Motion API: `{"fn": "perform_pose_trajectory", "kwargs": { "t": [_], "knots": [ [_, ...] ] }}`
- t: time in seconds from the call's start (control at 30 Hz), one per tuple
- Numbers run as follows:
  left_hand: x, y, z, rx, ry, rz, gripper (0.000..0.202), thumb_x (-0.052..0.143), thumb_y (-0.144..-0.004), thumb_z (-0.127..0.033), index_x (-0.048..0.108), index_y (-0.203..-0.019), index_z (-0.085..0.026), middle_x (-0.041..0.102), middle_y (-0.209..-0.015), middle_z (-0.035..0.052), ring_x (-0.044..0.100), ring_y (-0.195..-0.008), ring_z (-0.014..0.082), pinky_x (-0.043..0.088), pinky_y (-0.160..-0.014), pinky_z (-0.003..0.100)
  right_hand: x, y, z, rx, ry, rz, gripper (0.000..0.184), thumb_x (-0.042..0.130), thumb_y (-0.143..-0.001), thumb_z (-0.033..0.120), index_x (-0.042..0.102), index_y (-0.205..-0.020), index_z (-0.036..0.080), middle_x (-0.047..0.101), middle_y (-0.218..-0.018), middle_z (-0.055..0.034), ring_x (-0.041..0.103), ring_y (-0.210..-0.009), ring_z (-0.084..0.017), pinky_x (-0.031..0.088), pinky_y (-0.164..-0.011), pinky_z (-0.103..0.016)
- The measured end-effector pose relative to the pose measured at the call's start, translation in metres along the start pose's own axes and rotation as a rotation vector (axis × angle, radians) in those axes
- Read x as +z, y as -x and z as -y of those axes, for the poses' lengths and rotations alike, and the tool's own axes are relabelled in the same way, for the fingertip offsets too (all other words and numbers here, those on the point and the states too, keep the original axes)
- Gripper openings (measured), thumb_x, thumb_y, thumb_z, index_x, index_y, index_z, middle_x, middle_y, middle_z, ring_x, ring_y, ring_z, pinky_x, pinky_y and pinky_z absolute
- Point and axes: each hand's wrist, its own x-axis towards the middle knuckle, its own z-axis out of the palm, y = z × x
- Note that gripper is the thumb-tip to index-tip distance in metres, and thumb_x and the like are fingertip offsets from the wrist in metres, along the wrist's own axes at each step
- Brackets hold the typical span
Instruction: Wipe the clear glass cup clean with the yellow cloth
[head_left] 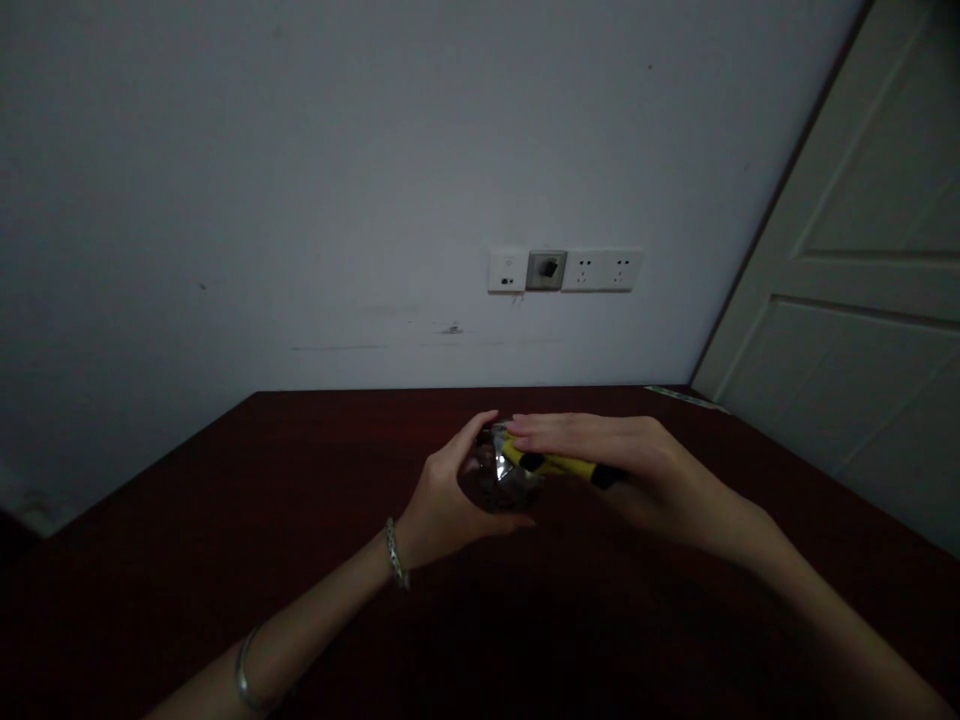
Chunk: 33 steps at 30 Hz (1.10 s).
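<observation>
Above a dark red table (300, 480), the left hand (442, 500) cups a small, shiny, faceted glass object (504, 478), fingers curled round it. The right hand (630, 465), fingers nearly flat, holds a yellow-and-black pen-like tool (559, 465) against it.

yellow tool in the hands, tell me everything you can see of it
The yellow tool is slim and stick-like, bright yellow with black sections, one near its left end and one at its right tip. It looks like plastic. It lies almost level above the dark red table, under the fingers of the right hand. Its left end meets a shiny, crinkled silver object cupped in the left hand. Dim light hides finer detail.
</observation>
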Motion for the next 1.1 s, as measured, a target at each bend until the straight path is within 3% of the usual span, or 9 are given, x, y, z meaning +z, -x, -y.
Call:
{"fn": "perform_pose_trajectory", "kwargs": {
  "t": [0.27, 0.53, 0.7, 0.87, 1.0, 1.1],
  "knots": [
    [-0.003, 0.005, -0.002, 0.105, -0.11, 0.01, 0.101, 0.086, -0.05, -0.039, 0.038, -0.135, -0.015, 0.057, -0.127, 0.0168, 0.057, -0.115, 0.0309, 0.048, -0.099, 0.046, 0.003, -0.001, -0.008, 0.067, -0.035, -0.106, 0.052, 0.052, -0.08, -0.002, 0.055, -0.126, 0.023, 0.061, -0.125, -0.002, 0.056, -0.116, -0.015, 0.045, -0.101, -0.03],
    [-0.003, 0.001, -0.006, 0.094, -0.074, -0.011, 0.099, 0.087, -0.049, -0.036, 0.039, -0.133, -0.014, 0.058, -0.127, 0.0167, 0.058, -0.114, 0.0295, 0.05, -0.098, 0.042, -0.004, 0.0, 0.004, 0.006, -0.084, -0.046, 0.06, 0.05, -0.075, -0.011, 0.056, -0.125, 0.023, 0.056, -0.131, -0.0022, 0.051, -0.122, -0.016, 0.043, -0.104, -0.032],
    [-0.003, 0.003, -0.008, 0.069, -0.055, -0.013, 0.099, 0.086, -0.05, -0.036, 0.037, -0.134, -0.013, 0.057, -0.127, 0.0169, 0.058, -0.113, 0.029, 0.053, -0.095, 0.04, -0.002, -0.003, 0.0, 0.014, -0.098, -0.11, 0.049, 0.056, -0.081, 0.0, 0.058, -0.123, 0.024, 0.061, -0.126, -0.0027, 0.055, -0.118, -0.017, 0.045, -0.101, -0.032],
    [-0.004, 0.003, -0.008, 0.115, -0.102, -0.007, 0.099, 0.085, -0.05, -0.039, 0.038, -0.134, -0.015, 0.057, -0.127, 0.0166, 0.057, -0.115, 0.0298, 0.048, -0.1, 0.044, 0.006, -0.004, -0.011, 0.093, -0.122, -0.201, 0.039, 0.06, -0.084, 0.011, 0.06, -0.12, 0.026, 0.065, -0.12, -0.0021, 0.06, -0.111, -0.017, 0.048, -0.097, -0.034],
    [-0.005, 0.003, -0.006, 0.145, -0.115, -0.005, 0.099, 0.085, -0.051, -0.041, 0.038, -0.134, -0.017, 0.058, -0.126, 0.0151, 0.058, -0.114, 0.0294, 0.049, -0.099, 0.044, 0.009, -0.003, -0.013, 0.151, -0.103, -0.202, 0.041, 0.059, -0.085, 0.012, 0.058, -0.123, 0.027, 0.064, -0.122, -0.002, 0.06, -0.111, -0.017, 0.048, -0.098, -0.034],
    [-0.004, 0.003, -0.004, 0.123, -0.135, -0.017, 0.099, 0.085, -0.05, -0.041, 0.039, -0.134, -0.017, 0.058, -0.126, 0.0152, 0.058, -0.114, 0.0304, 0.049, -0.099, 0.045, 0.008, -0.002, -0.009, 0.089, -0.099, -0.182, 0.045, 0.059, -0.084, 0.009, 0.057, -0.124, 0.028, 0.063, -0.123, -0.0016, 0.059, -0.114, -0.017, 0.047, -0.099, -0.033]
  ]
}}
